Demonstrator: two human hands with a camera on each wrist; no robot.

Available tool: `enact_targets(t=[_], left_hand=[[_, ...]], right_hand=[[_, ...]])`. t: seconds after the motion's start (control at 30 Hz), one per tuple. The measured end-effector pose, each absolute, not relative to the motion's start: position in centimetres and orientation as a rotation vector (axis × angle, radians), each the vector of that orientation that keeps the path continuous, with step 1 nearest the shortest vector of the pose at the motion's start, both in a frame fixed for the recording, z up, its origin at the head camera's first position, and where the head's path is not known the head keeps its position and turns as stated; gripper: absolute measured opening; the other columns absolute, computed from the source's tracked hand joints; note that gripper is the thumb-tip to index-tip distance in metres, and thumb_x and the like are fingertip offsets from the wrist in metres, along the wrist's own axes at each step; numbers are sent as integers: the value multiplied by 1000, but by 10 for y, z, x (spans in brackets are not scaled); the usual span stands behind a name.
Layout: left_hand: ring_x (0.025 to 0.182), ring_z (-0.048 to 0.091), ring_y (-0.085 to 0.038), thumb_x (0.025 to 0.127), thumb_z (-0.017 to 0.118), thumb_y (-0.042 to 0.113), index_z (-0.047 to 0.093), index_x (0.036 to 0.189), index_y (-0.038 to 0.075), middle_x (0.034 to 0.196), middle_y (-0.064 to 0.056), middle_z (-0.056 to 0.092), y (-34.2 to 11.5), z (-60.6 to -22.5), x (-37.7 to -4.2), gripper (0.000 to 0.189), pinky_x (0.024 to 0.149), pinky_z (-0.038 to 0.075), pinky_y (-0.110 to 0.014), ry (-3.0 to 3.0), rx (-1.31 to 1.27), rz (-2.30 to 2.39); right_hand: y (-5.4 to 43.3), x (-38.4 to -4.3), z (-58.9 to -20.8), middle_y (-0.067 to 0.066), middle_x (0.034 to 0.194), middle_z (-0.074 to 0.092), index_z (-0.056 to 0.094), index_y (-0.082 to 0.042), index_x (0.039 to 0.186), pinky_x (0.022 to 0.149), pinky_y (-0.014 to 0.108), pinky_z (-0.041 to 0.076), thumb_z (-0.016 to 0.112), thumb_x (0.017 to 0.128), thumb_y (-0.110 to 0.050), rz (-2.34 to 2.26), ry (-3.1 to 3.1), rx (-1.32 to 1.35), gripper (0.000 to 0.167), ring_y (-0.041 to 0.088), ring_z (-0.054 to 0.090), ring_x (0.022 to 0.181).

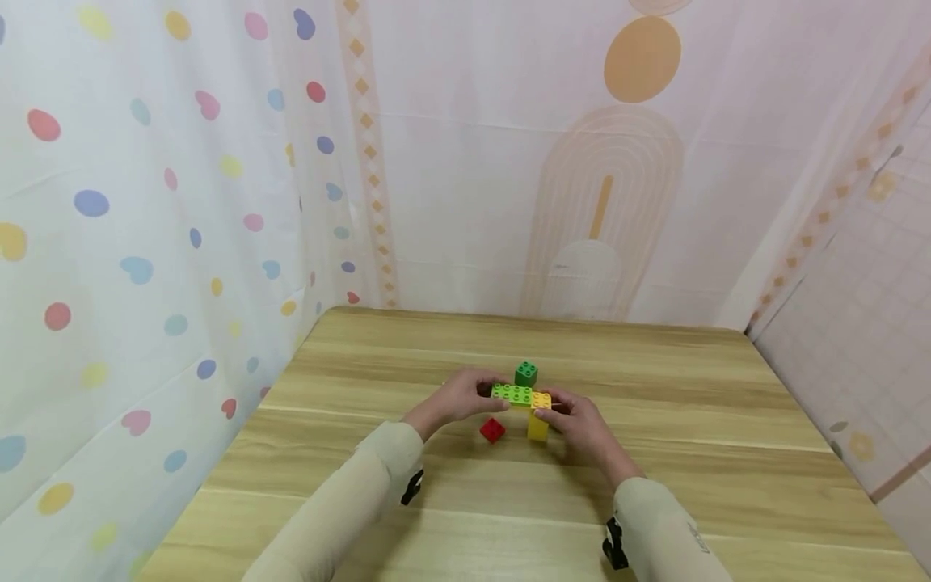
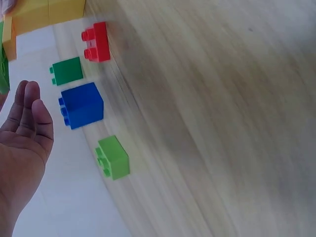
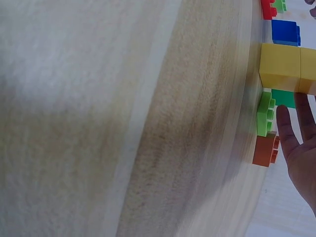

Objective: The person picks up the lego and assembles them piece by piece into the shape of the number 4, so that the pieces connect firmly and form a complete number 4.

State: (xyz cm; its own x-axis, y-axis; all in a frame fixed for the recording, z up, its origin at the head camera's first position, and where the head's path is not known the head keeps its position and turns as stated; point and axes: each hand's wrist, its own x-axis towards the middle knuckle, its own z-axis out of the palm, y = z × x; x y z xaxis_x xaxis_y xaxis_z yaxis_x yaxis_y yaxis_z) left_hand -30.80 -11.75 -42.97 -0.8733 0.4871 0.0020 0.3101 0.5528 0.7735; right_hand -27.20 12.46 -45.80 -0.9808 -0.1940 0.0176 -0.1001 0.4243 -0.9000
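A long light green brick (image 1: 512, 394) lies level at the top of a yellow brick stack (image 1: 538, 428), jutting out to the left. My left hand (image 1: 465, 394) pinches its left end between thumb and fingers. At the right end, an orange-yellow brick (image 1: 541, 400) tops the stack; my right hand (image 1: 584, 418) grips it, thumb in front and fingers behind. In the right wrist view the yellow stack (image 3: 280, 66) stands upright on the table beside the right fingers. In the left wrist view only an edge of the light green brick (image 2: 4, 74) shows.
A red brick (image 1: 492, 430) lies in front of the left hand, and a dark green brick (image 1: 526, 373) stands behind the stack. Blue (image 2: 83, 106) and light green (image 2: 113, 158) bricks show in the left wrist view; an orange brick (image 3: 265, 150) sits near my right hand.
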Motion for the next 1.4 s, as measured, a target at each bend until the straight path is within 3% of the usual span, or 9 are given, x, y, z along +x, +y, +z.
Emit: enact_targets(t=[0.13, 0.23, 0.47, 0.9, 1.2, 1.4], left_hand=[[95, 57, -18, 90, 75, 26, 57, 139, 7, 109, -7, 62, -131, -435, -309, 56, 80, 49, -33, 2559, 659, 1298], [95, 57, -21, 89, 75, 23, 58, 137, 6, 109, -11, 63, -144, -440, -308, 53, 79, 50, -35, 2555, 629, 1333], [98, 59, -20, 90, 75, 22, 62, 134, 7, 109, -8, 64, -159, -454, -305, 48, 83, 50, -38, 2569, 527, 1312], [97, 59, -16, 89, 77, 21, 63, 130, 3, 103, -1, 65, -156, -475, -309, 47, 86, 49, -36, 2526, 625, 1194], [99, 55, -16, 88, 78, 22, 64, 131, 9, 108, 0, 63, -149, -480, -313, 47, 84, 48, -33, 2467, 608, 1181], [103, 54, -16, 85, 81, 22, 66, 128, 12, 110, 1, 61, -142, -480, -314, 46, 93, 45, -39, 2490, 638, 1106]], right_hand=[[124, -272, -459, 8, 115, 67, 65, -7, 129, 91, 40, 51, 70, 94, -19, -1635, 2562, -253, 37, 23, 61, 106], [124, -271, -459, 8, 114, 68, 65, -6, 129, 91, 40, 51, 70, 94, -18, -1631, 2567, -249, 37, 23, 61, 105], [125, -272, -459, 7, 114, 67, 65, -7, 129, 92, 41, 50, 70, 94, -19, -1619, 2582, -242, 38, 23, 61, 106], [124, -271, -457, 8, 117, 67, 63, -5, 131, 92, 41, 51, 69, 95, -18, -1625, 2585, -250, 39, 24, 61, 107], [125, -272, -460, 7, 115, 67, 64, -7, 130, 90, 39, 51, 70, 94, -19, -1629, 2584, -240, 39, 23, 61, 105], [126, -273, -460, 7, 115, 67, 65, -8, 131, 90, 40, 51, 70, 94, -21, -1618, 2586, -245, 40, 22, 60, 105]])
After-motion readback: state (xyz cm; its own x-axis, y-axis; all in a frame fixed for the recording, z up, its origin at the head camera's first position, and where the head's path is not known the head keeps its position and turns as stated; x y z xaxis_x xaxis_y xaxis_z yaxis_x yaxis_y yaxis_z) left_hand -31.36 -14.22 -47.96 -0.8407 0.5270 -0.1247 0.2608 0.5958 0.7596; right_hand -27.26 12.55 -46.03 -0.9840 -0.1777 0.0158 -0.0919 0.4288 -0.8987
